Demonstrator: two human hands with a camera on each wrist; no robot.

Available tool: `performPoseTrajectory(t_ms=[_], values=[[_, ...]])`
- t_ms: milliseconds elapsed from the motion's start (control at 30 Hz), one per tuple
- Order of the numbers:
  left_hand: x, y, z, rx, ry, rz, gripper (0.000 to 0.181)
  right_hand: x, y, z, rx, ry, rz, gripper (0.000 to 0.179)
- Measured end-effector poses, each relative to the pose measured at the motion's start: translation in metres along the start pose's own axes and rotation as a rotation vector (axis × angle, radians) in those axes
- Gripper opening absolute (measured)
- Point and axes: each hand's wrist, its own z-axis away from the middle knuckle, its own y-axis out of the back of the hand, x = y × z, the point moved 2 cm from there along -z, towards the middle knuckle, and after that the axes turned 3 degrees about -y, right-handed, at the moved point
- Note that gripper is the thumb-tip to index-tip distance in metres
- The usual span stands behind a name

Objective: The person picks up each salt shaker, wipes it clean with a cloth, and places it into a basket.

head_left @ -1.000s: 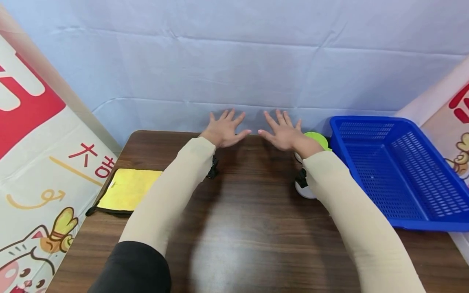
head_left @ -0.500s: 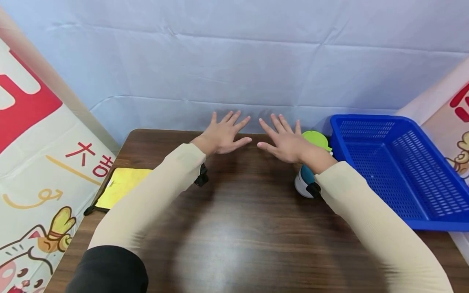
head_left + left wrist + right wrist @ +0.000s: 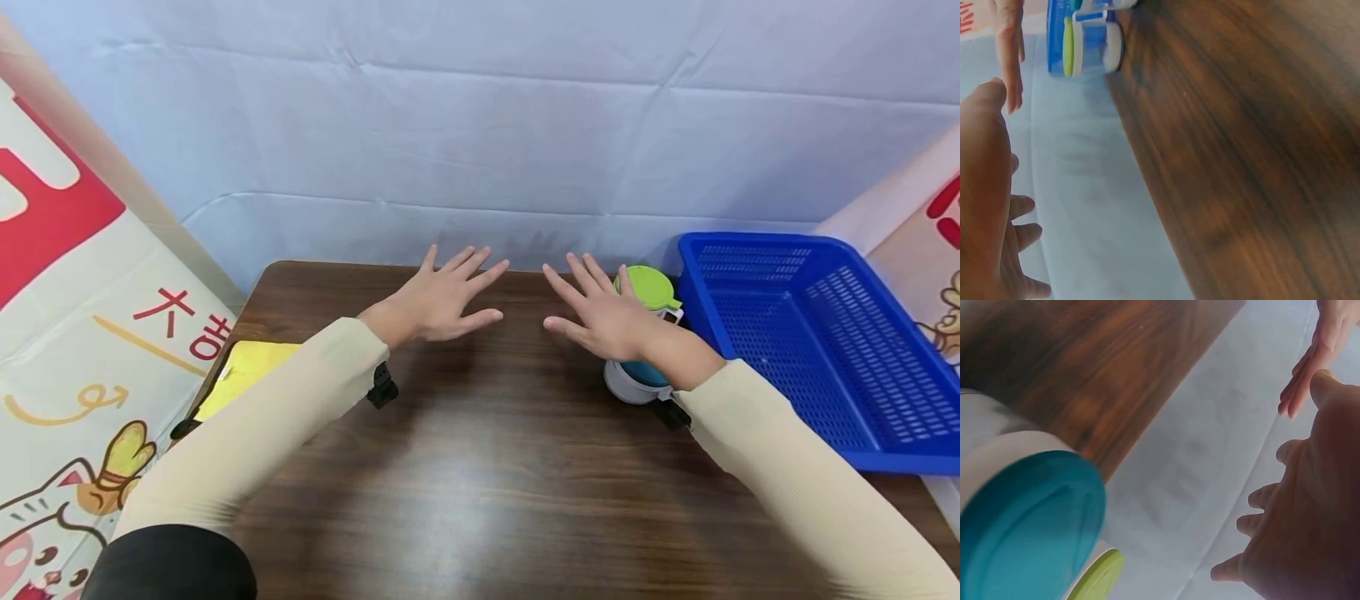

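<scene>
The fingers (image 3: pixel 486 279) of the left hand (image 3: pixel 438 302) are being held extended and fanned apart. The fingers of the right hand (image 3: pixel 611 323) are being held in the same manner. Both hands are being held apart above the far part of the surface (image 3: pixel 487 500), backs facing upward and thumbs directed toward each other. The teal-lidded jar (image 3: pixel 633 386) is being partly covered, in the head view, by the right hand and wrist; in the right wrist view a gap is being shown between hand and jar. The green-lidded jar (image 3: pixel 651 287) is being supported upright just beyond it, near the far edge. Whether the jars are touching cannot be told. A black mount (image 3: pixel 382 386) is being worn at the left wrist, another at the right. The basket (image 3: pixel 885 462) is being carried at the right of the surface, beside the jars. At the left, the yellow cloth (image 3: pixel 251 367) is being partly hidden by the left sleeve (image 3: pixel 270 450). The far side is being bounded by a pale backdrop (image 3: pixel 450 125).
</scene>
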Motion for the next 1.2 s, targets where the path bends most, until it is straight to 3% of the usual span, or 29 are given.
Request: performPoseTrajectory(t_ms=[267, 467, 767, 1200], values=[[0.000, -0.004, 0.026, 0.043, -0.055, 0.027, 0.075, 0.002, -0.004, 0.022, -0.008, 0.015, -0.002, 0.076], [-0.003, -0.006, 0.041, 0.055, -0.057, 0.050, 0.075, 0.006, -0.005, 0.037, -0.007, 0.013, -0.051, 0.076], [-0.011, -0.014, 0.062, 0.084, -0.025, 0.090, 0.073, 0.014, -0.010, 0.052, 0.000, 0.003, -0.079, 0.078], [-0.033, -0.028, 0.102, 0.131, 0.073, 0.139, 0.073, 0.025, -0.022, 0.071, 0.031, -0.014, -0.118, 0.078]])
